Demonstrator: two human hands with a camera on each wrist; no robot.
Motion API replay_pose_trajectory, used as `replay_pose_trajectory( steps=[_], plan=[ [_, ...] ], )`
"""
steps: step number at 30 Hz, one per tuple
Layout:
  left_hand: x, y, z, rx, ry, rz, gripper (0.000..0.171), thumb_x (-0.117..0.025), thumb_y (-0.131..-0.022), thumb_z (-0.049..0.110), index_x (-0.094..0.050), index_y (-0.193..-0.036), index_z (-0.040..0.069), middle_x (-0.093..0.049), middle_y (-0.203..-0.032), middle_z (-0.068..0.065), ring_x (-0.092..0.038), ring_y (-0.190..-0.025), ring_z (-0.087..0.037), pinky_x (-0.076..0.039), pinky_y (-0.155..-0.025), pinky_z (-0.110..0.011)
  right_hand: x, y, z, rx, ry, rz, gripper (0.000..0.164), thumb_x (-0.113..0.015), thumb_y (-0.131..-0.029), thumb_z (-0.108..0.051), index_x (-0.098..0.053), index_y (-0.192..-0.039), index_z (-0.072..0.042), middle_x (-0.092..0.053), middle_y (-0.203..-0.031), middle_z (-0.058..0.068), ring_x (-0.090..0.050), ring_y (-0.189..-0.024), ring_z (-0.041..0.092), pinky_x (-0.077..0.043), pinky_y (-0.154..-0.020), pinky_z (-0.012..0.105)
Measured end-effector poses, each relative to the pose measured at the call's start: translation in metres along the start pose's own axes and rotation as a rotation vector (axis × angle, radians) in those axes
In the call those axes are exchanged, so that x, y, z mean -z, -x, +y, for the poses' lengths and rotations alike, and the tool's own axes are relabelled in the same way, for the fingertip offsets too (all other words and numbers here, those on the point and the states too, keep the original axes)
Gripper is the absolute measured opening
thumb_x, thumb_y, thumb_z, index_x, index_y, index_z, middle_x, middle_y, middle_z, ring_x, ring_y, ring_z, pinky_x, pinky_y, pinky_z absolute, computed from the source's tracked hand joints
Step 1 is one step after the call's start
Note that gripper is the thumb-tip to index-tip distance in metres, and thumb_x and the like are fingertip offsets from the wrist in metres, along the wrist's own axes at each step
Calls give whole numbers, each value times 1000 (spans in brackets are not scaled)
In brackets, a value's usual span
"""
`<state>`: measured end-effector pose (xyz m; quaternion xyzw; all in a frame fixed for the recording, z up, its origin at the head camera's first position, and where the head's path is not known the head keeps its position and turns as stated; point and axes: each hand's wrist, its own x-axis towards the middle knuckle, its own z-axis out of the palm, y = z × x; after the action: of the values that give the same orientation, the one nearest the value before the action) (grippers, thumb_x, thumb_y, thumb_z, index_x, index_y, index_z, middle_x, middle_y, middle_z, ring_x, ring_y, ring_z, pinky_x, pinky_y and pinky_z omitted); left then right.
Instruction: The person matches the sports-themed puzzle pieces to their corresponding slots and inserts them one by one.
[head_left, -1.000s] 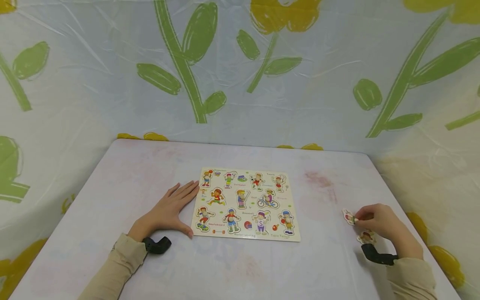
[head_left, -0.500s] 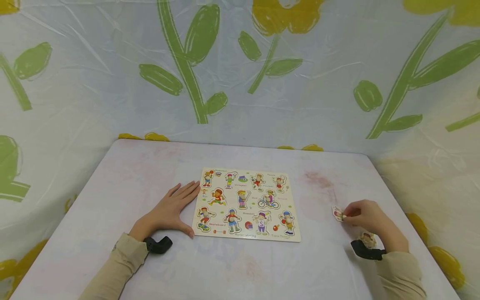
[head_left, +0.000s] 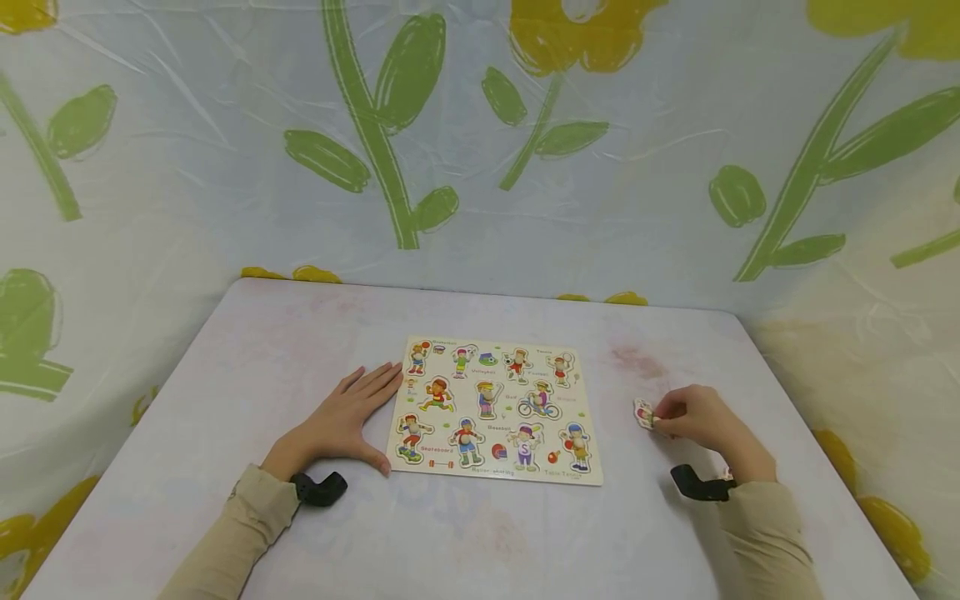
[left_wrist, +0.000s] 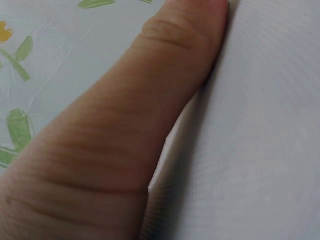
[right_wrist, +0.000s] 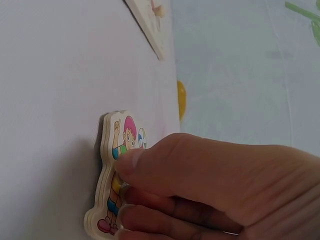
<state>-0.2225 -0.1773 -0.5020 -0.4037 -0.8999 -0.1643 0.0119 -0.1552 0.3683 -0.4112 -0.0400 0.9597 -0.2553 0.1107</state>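
A flat wooden puzzle board (head_left: 592, 454) printed with children doing sports lies in the middle of the table. My left hand (head_left: 341, 425) rests on the table at the board's left edge, fingers straight and thumb spread, the fingertips right at that edge. In the left wrist view the thumb (left_wrist: 145, 90) shows large. To the right of the board, my right hand (head_left: 697, 421) pinches a puzzle piece (right_wrist: 122, 127) showing a pink-haired child with a ball. Thumb and fingers cover the piece's middle. Another puzzle piece (head_left: 727, 472) is mostly hidden behind the right wrist.
The pale table (head_left: 510, 542) has rounded far corners. A flower-printed sheet (head_left: 637, 200) hangs behind it and along both sides. Black wrist cameras (head_left: 321, 489) sit on both wrists.
My right hand has moved left toward the board with the pinched puzzle piece. The other piece has become nearly covered by the wrist. The left hand stays in place.
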Motion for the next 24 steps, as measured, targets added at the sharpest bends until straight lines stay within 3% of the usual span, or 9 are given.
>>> replay_pose_trajectory(
  steps=[13,24],
  plan=[
    [-2,1,-1,-18,11,36,141,-61,-54,93,-25,-157,4,-21,-164,-10,-18,-150,-31,-12,-118,-56,-12,-27,-26,6,-2,-23,8,-75,-83,-10,-69,-85,-4,-61,-72,1,-54,-67,17,-47,-59,30],
    [-1,1,0,4,14,-2,141,-60,-54,94,-21,-158,6,-15,-166,-7,-13,-151,-28,-9,-120,-53,-23,-44,-53,28,-25,-30,8,-76,-83,-9,-69,-82,-5,-62,-70,1,-54,-63,17,-48,-57,30]
  ],
)
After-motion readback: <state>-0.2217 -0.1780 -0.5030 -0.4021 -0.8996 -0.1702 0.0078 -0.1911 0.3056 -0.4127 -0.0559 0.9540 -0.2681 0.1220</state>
